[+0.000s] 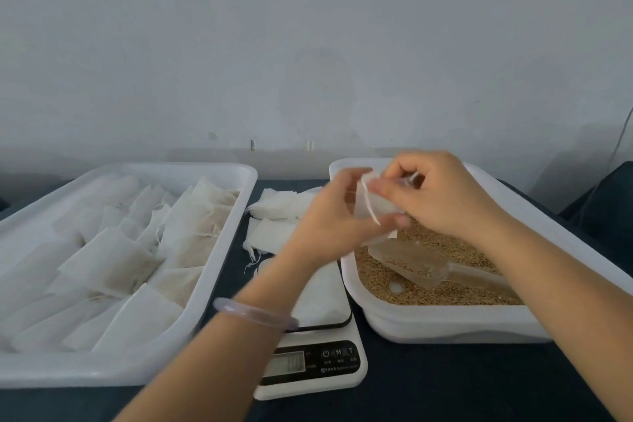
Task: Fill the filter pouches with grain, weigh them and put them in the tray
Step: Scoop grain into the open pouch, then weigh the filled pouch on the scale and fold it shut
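My left hand [330, 216] and my right hand [442, 195] together hold one white filter pouch [371, 207] above the left end of the grain tray [445, 322]. Fingers of both hands pinch the pouch near its top, and its drawstring hangs down the front. Brown grain [428, 288] fills that tray, and a clear plastic scoop [411, 264] lies in it below the pouch. A white digital scale [318, 363] stands between the trays with a filled pouch [322, 295] on its platform. The big white tray [41, 370] on the left holds several filled pouches [113, 260].
A pile of empty filter pouches [277, 216] lies on the dark table [462, 387] behind the scale, between the two trays. A grey wall rises behind the table. A dark object [606, 202] sits at the far right edge.
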### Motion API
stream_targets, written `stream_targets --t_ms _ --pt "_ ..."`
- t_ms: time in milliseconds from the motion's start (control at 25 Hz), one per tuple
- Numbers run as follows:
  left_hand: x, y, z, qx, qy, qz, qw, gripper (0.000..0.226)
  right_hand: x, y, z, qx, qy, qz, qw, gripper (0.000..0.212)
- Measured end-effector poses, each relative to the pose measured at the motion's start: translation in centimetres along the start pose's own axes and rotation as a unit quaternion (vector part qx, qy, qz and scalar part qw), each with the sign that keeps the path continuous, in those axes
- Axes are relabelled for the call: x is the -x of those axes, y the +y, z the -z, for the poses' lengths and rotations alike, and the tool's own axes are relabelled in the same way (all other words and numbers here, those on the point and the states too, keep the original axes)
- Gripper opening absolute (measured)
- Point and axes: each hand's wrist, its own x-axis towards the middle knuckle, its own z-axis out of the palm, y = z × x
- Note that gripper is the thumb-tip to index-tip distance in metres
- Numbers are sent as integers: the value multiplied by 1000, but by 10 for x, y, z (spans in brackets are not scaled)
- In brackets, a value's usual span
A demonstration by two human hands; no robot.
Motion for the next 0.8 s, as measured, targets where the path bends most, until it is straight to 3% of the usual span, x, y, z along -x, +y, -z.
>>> stream_targets --t_ms 80,120,240,400,600,720,800 --pt "4 1 31 -102 28 -10 994 24 -9 -9 -9 -31 15 10 999 25" --pt "6 0 45 -120 25 1 992 18 -12 -12 -17 -45 5 11 999 23" --pt "8 -9 79 -113 10 54 992 22 -16 -15 -49 -41 -74 -4 996 26" --pt "15 -31 97 -108 -59 124 985 11 -18 -7 -80 12 -154 -26 988 32" --pt "18 -44 85 -302 -131 138 934 20 -14 -8 -102 130 -240 1 962 28" --pt "14 -49 78 -388 -139 125 902 21 -14 -8 -106 189 -266 16 945 14" --pt "13 -49 74 -419 -144 103 891 20 -13 -9 -110 227 -266 28 936 27"
